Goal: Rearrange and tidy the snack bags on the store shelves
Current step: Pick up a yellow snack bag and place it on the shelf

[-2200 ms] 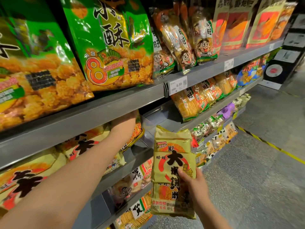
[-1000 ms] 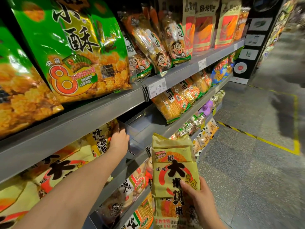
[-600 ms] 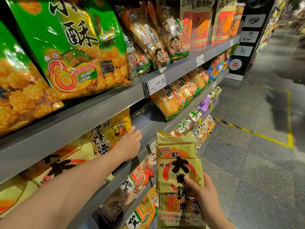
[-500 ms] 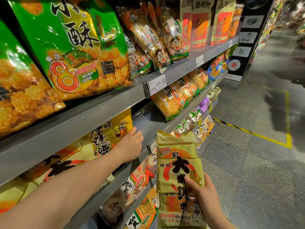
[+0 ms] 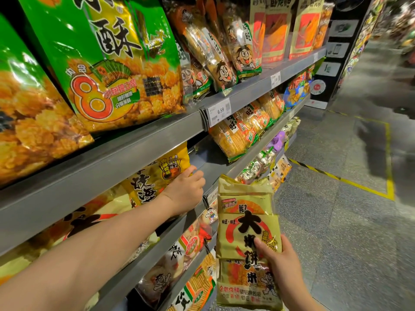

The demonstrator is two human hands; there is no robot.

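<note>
A shelved yellow bag is gripped by the left hand, apparently clearing a gap at its 3 o'clock for the gold bag clasped in the right hand.

gold bag: olive-gold, red ring, black characters | green bag: bright green, orange "8" | yellow bag: yellow, black characters | shelf: plain grey | floor: speckled grey | tape: yellow-black stripes

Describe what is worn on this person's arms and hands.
Nothing worn shows. The left hand and right hand are bare, with no gloves, rings or watch on the parts in view. Both forearms are bare too, with no sleeve edge visible.
</note>
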